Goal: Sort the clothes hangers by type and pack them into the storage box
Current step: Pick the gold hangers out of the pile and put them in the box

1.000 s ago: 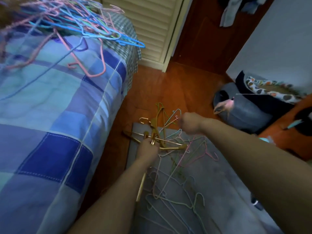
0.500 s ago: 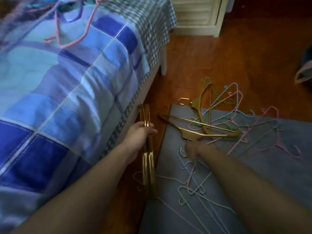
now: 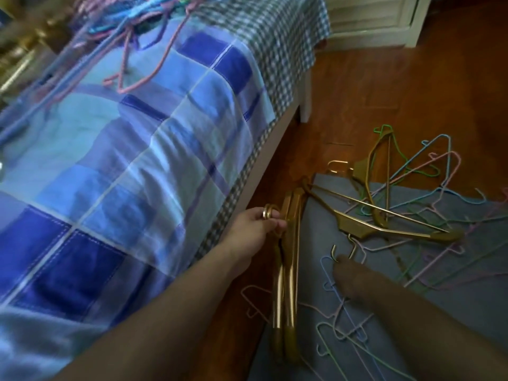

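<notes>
My left hand (image 3: pixel 254 231) grips a small bundle of gold hangers (image 3: pixel 287 284) by their hooks, hanging down beside the bed edge. My right hand (image 3: pixel 350 279) rests on the grey mat (image 3: pixel 324 221) at the hook of another gold hanger (image 3: pixel 390 229); whether the fingers hold it I cannot tell. A further gold hanger (image 3: pixel 371 174) lies behind it. Thin pastel wire hangers (image 3: pixel 428 171) are scattered over the mat and floor. More pastel hangers (image 3: pixel 129 37) are heaped on the bed at top left. No storage box is in view.
The bed with a blue checked quilt (image 3: pixel 137 160) fills the left half. Wooden floor (image 3: pixel 412 92) lies beyond the mat, with a white louvred door (image 3: pixel 371 20) at the top right. Something gold and blurred (image 3: pixel 24 37) sits at the far top left.
The camera has turned down and left. My left hand lifted the gold hangers off the pile toward the bed edge, and my right hand dropped to the mat near another gold hanger's hook.
</notes>
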`<control>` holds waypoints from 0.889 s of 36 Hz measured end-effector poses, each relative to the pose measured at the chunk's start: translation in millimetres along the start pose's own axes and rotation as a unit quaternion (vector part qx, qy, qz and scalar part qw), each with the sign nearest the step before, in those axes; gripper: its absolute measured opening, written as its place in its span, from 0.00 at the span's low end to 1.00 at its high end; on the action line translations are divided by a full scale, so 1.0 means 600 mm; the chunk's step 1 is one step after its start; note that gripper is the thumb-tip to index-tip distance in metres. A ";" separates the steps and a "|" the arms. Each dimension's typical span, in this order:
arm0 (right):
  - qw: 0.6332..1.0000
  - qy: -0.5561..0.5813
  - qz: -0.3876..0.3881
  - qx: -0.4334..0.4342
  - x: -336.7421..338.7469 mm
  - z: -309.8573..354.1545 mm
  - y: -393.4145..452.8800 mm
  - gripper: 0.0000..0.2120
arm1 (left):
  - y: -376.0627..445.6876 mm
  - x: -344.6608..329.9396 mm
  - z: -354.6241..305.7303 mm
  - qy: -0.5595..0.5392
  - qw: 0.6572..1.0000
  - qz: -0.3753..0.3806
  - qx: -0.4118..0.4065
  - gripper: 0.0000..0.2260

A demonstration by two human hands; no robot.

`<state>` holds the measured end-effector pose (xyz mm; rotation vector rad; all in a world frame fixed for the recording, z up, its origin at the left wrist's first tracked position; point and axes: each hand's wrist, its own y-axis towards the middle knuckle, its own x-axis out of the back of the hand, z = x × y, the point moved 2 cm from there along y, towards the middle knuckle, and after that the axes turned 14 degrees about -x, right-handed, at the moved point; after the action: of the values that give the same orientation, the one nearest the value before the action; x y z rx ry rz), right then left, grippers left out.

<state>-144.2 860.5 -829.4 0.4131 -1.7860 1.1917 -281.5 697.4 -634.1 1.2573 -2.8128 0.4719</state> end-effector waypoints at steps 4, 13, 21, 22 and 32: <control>0.998 0.046 -0.033 -0.033 0.049 -0.013 -0.025 0.20 | 0.006 -0.007 -0.008 -0.011 1.000 -0.021 -0.014 0.11; 0.884 0.218 -0.383 -0.159 0.293 -0.128 -0.088 0.08 | 0.023 -0.038 -0.041 -0.029 0.998 -0.006 -0.059 0.07; 0.786 0.483 -0.342 -0.178 0.371 -0.098 -0.118 0.16 | 0.032 -0.057 -0.087 -0.060 0.994 -0.022 -0.092 0.10; 0.783 0.503 -0.318 -0.178 0.373 -0.086 -0.118 0.17 | 0.030 -0.059 -0.090 -0.064 0.993 -0.014 -0.098 0.10; 0.732 0.655 -0.178 -0.058 0.371 0.021 -0.153 0.11 | 0.011 -0.043 -0.107 -0.104 0.983 0.089 -0.120 0.13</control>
<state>-203.5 850.9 -596.1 -0.1894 -0.4710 0.7014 -275.5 738.8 -578.2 1.0698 -3.0522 -0.0012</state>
